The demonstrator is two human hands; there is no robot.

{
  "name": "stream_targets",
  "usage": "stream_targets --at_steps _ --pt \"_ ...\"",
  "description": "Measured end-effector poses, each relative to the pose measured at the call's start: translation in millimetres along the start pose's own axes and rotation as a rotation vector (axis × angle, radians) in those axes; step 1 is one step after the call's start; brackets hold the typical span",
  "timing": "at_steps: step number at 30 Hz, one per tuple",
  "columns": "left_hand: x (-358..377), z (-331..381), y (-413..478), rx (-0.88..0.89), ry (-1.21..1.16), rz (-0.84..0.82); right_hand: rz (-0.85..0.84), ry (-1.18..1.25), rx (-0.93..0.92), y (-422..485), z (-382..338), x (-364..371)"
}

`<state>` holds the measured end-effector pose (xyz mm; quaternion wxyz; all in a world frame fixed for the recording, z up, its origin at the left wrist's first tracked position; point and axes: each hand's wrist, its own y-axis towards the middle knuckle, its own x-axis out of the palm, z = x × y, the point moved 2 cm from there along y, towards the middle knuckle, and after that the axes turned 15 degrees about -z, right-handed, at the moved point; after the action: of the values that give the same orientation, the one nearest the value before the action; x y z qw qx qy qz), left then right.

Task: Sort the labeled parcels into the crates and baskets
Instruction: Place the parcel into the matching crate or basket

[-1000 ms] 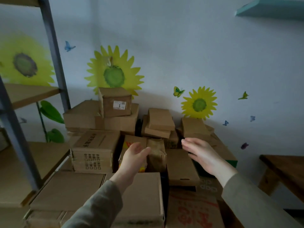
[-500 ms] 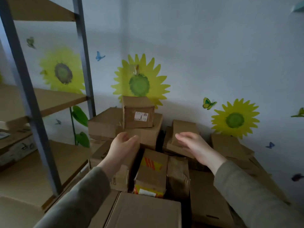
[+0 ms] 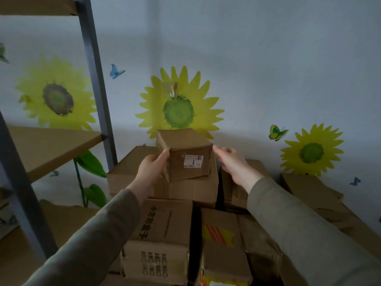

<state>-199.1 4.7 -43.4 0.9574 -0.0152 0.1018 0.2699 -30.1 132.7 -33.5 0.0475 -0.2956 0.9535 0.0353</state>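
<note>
Two hands (image 3: 151,167) (image 3: 232,163) flank one boxy cardboard parcel (image 3: 185,154).

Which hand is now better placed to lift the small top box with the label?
Left. The left hand already touches the box at its left edge, thumb against the front. The right hand is open, its fingertips only near the right edge, perhaps not touching.

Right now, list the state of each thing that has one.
Labeled box: closed, top of the stack, label facing the camera.
Left hand: open, touching the box's left side.
Right hand: open, fingertips at the box's right edge.
Striped box: closed, lower in the pile.
</note>
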Motion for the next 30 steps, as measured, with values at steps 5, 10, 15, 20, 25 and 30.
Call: stream_targets --at_steps 5,10,15,20,25,30 --pt "0 -5 25 -0.049 -0.169 -0.060 0.028 0.047 0.033 23 -4 15" --pt "10 -7 35 -0.103 -0.303 -0.107 -0.051 0.037 0.062 30 -4 31" --pt "11 2 27 -0.130 -0.427 -0.098 -0.092 -0.002 -0.004 21 -3 31" --pt "10 1 10 -0.131 -0.521 -0.041 -0.139 -0.038 -0.146 -8 -11 29" --pt "13 3 -13 -0.054 -0.747 -0.083 -0.022 0.038 -0.270 -29 -23 23" --pt "20 7 -32 0.068 -0.795 -0.142 -0.069 0.277 -0.001 -37 -30 20"
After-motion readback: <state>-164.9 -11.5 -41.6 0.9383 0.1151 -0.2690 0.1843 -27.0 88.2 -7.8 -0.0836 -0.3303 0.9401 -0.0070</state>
